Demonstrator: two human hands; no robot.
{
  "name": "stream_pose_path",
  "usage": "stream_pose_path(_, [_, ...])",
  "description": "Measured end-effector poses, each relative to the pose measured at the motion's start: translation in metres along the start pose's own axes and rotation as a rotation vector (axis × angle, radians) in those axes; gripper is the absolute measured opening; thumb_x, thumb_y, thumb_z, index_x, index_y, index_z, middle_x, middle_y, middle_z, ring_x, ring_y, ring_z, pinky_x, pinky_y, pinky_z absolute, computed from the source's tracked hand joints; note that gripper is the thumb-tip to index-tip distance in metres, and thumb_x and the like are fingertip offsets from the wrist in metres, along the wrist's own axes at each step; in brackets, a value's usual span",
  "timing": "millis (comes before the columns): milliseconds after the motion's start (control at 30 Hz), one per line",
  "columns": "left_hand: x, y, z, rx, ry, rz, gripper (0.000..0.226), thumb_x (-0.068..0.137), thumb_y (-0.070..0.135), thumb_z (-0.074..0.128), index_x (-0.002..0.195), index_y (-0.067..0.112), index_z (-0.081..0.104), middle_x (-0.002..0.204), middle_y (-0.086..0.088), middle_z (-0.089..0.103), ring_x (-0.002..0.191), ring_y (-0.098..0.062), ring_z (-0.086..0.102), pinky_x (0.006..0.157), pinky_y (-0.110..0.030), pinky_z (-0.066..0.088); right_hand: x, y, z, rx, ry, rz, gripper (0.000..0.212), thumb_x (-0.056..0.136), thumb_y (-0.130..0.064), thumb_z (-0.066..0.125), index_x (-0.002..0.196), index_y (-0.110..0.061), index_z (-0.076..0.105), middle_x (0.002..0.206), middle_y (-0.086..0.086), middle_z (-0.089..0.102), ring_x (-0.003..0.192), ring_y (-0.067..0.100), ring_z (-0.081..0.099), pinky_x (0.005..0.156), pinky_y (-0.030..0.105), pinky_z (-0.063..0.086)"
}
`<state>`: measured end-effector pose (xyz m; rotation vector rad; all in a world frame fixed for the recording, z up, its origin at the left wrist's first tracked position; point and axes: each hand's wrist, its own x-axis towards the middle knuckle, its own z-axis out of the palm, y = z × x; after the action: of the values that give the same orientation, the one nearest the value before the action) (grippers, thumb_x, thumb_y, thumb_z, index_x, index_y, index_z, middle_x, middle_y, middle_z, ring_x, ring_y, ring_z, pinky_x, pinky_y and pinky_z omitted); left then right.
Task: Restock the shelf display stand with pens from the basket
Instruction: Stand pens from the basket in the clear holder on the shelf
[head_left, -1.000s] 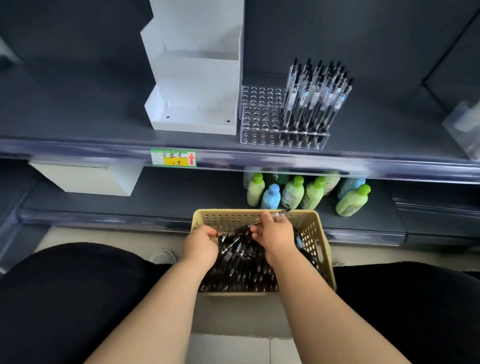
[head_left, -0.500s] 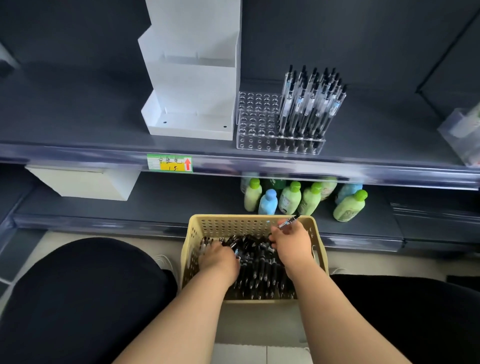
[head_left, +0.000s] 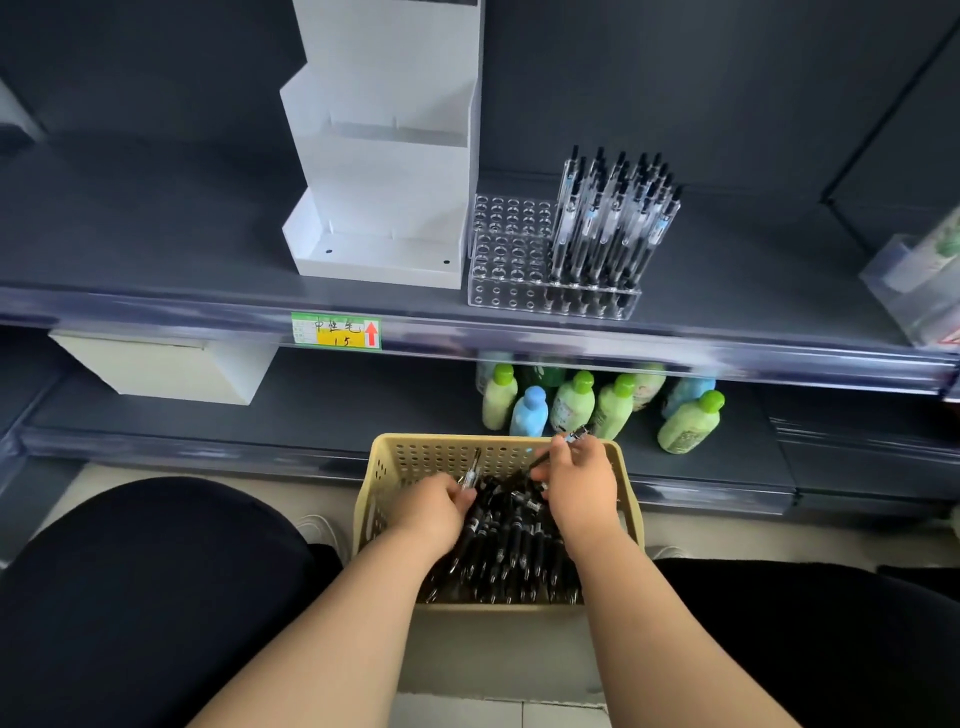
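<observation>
Head view, down onto a beige basket (head_left: 384, 467) with holed walls, on the floor just in front of the lower shelf (head_left: 311, 405), between two dark knees (head_left: 130, 597). Filled with loose pens (head_left: 509, 540): dark barrels with white bands, lying mostly near to far, piled over each other.

Left hand (head_left: 434, 506) inside the basket at its left part, fingers curled round a raised pen (head_left: 471, 470) that stands nearly upright, clear barrel with black ends. Right hand (head_left: 582, 480) at the far right corner of the basket, fingers curled, pinching a second pen (head_left: 574, 435) whose clear end points far and right over the rim.

On the upper shelf (head_left: 156, 234), well apart from the basket, the clear stand (head_left: 511, 249): stepped, with rows of round holes, seen as open rings in its left part. In its right part, stood pens (head_left: 613, 218): clear bodies, black clips and tips, close together, leaning slightly right.

Just left of the stand, a white tiered box (head_left: 384, 156); cannot tell if touching. On the shelf edge below it, a green and yellow label (head_left: 336, 331). On the lower shelf, green and blue bottles (head_left: 571, 400) just beyond the basket.
</observation>
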<state>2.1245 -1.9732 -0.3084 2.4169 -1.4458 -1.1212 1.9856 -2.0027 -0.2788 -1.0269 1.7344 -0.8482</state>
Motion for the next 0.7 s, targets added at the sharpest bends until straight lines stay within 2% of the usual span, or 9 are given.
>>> stream_pose_path(67, [-0.013, 0.011, -0.016, -0.074, 0.088, 0.116, 0.027, 0.095, 0.041, 0.047, 0.109, 0.021, 0.057, 0.1, 0.003, 0.063, 0.085, -0.015, 0.056, 0.07, -0.027, 0.044, -0.007, -0.008, -0.003, -0.029, 0.008, -0.069, 0.02, 0.099, -0.031, 0.039, 0.097, -0.014, 0.049, 0.076, 0.002, 0.066, 0.07, 0.016, 0.058, 0.062, 0.028, 0.042])
stream_pose_path(167, [-0.037, 0.032, -0.043, -0.167, 0.234, 0.275, 0.018, 0.094, 0.035, 0.05, 0.106, 0.024, 0.056, 0.096, 0.013, 0.058, 0.084, -0.005, 0.052, 0.064, -0.016, 0.037, -0.018, -0.028, -0.01, -0.104, 0.035, -0.198, 0.019, 0.098, -0.03, 0.044, 0.094, -0.013, 0.052, 0.081, 0.0, 0.062, 0.068, 0.011, 0.054, 0.058, 0.025, 0.038])
stream_pose_path(267, [-0.053, 0.05, -0.065, -0.265, 0.323, 0.403, 0.015, 0.092, 0.031, 0.056, 0.104, 0.023, 0.058, 0.089, 0.015, 0.057, 0.085, -0.004, 0.055, 0.064, -0.013, 0.036, -0.026, -0.055, -0.016, -0.104, 0.052, -0.33, 0.014, 0.094, -0.028, 0.051, 0.095, -0.015, 0.056, 0.087, 0.001, 0.065, 0.076, 0.014, 0.058, 0.063, 0.021, 0.039])
stream_pose_path(333, [-0.06, 0.062, -0.077, -0.315, 0.367, 0.458, 0.012, 0.09, 0.028, 0.059, 0.1, 0.022, 0.06, 0.084, 0.014, 0.059, 0.081, -0.005, 0.056, 0.065, -0.013, 0.038, -0.031, -0.074, -0.019, -0.104, 0.061, -0.44, 0.006, 0.092, -0.024, 0.055, 0.089, -0.019, 0.055, 0.081, -0.003, 0.064, 0.076, 0.013, 0.058, 0.061, 0.015, 0.039])
stream_pose_path(367, [-0.061, 0.066, -0.084, -0.329, 0.389, 0.489, 0.011, 0.089, 0.027, 0.061, 0.098, 0.021, 0.062, 0.083, 0.014, 0.06, 0.077, -0.003, 0.056, 0.062, -0.008, 0.038, -0.034, -0.084, -0.022, -0.1, 0.065, -0.5, 0.006, 0.092, -0.023, 0.056, 0.087, -0.021, 0.054, 0.078, -0.006, 0.063, 0.074, 0.011, 0.058, 0.062, 0.014, 0.041])
stream_pose_path(467, [-0.063, 0.08, -0.11, -0.386, 0.456, 0.584, 0.013, 0.087, 0.027, 0.063, 0.098, 0.021, 0.065, 0.085, 0.014, 0.064, 0.076, 0.004, 0.056, 0.065, 0.0, 0.039, -0.038, -0.117, -0.035, -0.022, 0.048, -0.637, 0.011, 0.092, -0.023, 0.056, 0.085, -0.032, 0.054, 0.08, -0.009, 0.066, 0.077, 0.008, 0.062, 0.072, 0.022, 0.048])
stream_pose_path(533, [-0.063, 0.089, -0.129, -0.446, 0.491, 0.62, 0.018, 0.088, 0.028, 0.062, 0.103, 0.021, 0.067, 0.09, 0.013, 0.067, 0.082, 0.002, 0.059, 0.071, -0.005, 0.042, -0.036, -0.138, -0.048, 0.052, 0.056, -0.706, 0.015, 0.091, -0.023, 0.056, 0.084, -0.036, 0.053, 0.08, -0.008, 0.067, 0.08, 0.011, 0.065, 0.078, 0.033, 0.054])
stream_pose_path(600, [-0.062, 0.1, -0.148, -0.492, 0.523, 0.647, 0.019, 0.089, 0.029, 0.059, 0.106, 0.021, 0.066, 0.093, 0.014, 0.066, 0.085, 0.003, 0.06, 0.073, -0.007, 0.044, -0.033, -0.158, -0.06, 0.102, 0.08, -0.759, 0.017, 0.09, -0.02, 0.057, 0.084, -0.035, 0.052, 0.08, -0.005, 0.067, 0.079, 0.015, 0.067, 0.077, 0.042, 0.055])
stream_pose_path(700, [-0.05, 0.121, -0.169, -0.465, 0.585, 0.693, 0.017, 0.09, 0.028, 0.058, 0.104, 0.022, 0.065, 0.087, 0.018, 0.063, 0.08, 0.009, 0.056, 0.066, 0.004, 0.037, -0.018, -0.189, -0.073, 0.066, 0.12, -0.841, 0.02, 0.09, -0.019, 0.058, 0.083, -0.035, 0.049, 0.078, -0.006, 0.068, 0.076, 0.012, 0.068, 0.077, 0.039, 0.055])
